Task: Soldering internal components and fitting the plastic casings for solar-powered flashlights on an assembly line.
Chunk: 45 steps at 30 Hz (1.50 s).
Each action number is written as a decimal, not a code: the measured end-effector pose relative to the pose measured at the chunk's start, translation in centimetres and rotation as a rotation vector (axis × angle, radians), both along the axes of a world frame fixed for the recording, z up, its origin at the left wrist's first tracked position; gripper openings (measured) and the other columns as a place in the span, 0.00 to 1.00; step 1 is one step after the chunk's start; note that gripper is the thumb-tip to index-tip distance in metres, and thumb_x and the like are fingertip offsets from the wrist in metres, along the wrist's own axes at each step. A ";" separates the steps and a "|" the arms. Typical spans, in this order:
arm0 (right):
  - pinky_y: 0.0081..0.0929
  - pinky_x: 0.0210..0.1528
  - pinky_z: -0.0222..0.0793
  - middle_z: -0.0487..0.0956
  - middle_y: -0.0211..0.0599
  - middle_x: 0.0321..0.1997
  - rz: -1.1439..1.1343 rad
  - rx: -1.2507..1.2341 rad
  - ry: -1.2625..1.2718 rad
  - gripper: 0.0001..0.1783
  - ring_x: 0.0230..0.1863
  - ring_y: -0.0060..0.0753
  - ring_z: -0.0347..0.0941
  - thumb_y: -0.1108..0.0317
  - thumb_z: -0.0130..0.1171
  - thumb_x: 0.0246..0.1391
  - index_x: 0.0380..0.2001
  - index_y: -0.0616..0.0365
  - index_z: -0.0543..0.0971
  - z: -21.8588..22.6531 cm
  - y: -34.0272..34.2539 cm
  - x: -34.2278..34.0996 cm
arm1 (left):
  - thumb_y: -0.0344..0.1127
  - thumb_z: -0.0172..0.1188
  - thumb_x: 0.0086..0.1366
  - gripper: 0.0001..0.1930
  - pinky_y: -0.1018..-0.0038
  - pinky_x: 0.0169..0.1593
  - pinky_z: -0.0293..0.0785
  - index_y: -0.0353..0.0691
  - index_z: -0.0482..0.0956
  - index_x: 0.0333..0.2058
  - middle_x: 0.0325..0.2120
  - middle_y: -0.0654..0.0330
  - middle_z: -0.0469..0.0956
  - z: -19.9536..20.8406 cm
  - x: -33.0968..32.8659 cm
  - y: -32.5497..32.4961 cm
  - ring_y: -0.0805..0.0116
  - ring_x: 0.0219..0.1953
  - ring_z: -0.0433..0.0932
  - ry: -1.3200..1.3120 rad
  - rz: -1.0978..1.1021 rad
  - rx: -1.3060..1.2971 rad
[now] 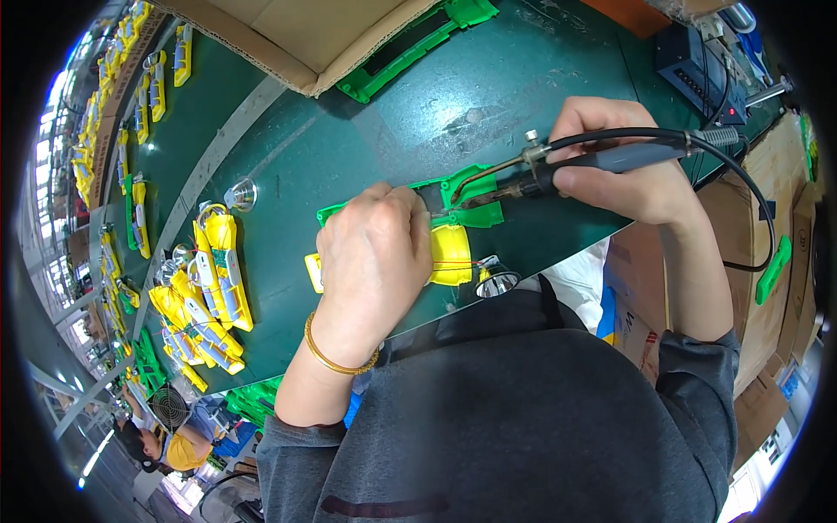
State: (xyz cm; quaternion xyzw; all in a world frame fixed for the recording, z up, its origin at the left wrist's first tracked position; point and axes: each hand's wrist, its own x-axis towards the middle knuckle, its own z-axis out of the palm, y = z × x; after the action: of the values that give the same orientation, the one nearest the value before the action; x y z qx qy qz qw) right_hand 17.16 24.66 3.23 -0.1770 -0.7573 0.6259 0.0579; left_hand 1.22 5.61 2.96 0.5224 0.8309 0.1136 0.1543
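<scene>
My right hand [615, 161] grips a soldering iron [610, 159] with a thin bent metal tube beside its tip. The tip points left, into a green plastic housing [478, 187] on the table. Over the left part of that housing lies my left hand [379, 240], its fingers curled and pressed together. What they pinch is hidden beneath the hand. Under and beside my left hand sits a yellow plastic housing [452, 257], with thin wires across it. At its right end, near the table edge, rests a silvery reflector cup [497, 279].
Yellow assemblies with wires [222, 270] lie in a group to the left, with another reflector cup [241, 194] beside them. A cardboard box [305, 44] and a green frame [414, 52] are at the back. A blue control box [693, 74] stands far right. The iron's black cable [769, 209] loops over the right side.
</scene>
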 end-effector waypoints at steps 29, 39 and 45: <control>0.21 0.33 0.63 0.73 0.31 0.30 -0.834 -0.705 0.547 0.08 0.31 0.22 0.69 0.64 0.48 0.58 0.36 0.57 0.70 -5.4 -7.1 0.0 | 0.26 0.61 0.48 0.10 0.67 0.40 0.69 0.35 0.77 0.32 0.30 0.53 0.73 0.7 -4.8 -1.7 0.54 0.36 0.72 -0.090 -0.156 0.094; 0.21 0.34 0.60 0.73 0.33 0.34 -0.779 -0.836 0.651 0.12 0.33 0.21 0.65 0.63 0.48 0.58 0.42 0.57 0.68 -6.6 -6.2 1.1 | 0.43 0.67 0.46 0.36 0.60 0.50 0.65 0.37 0.63 0.53 0.47 0.46 0.66 2.7 -2.8 -7.2 0.49 0.47 0.68 -0.147 -0.273 0.031; 0.19 0.34 0.59 0.72 0.30 0.33 -0.748 -0.769 0.629 0.12 0.32 0.19 0.65 0.62 0.49 0.58 0.41 0.57 0.68 -5.8 -6.2 1.0 | 0.32 0.63 0.47 0.31 0.63 0.46 0.69 0.40 0.66 0.53 0.42 0.49 0.70 2.0 -1.5 -9.0 0.52 0.42 0.71 0.124 -0.372 0.097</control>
State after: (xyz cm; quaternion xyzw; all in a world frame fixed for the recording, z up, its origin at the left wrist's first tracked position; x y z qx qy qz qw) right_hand 18.16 18.50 -2.61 -0.2456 -0.3110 0.8134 0.4258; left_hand -0.26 -3.36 4.98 0.6797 0.7215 0.0909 0.0959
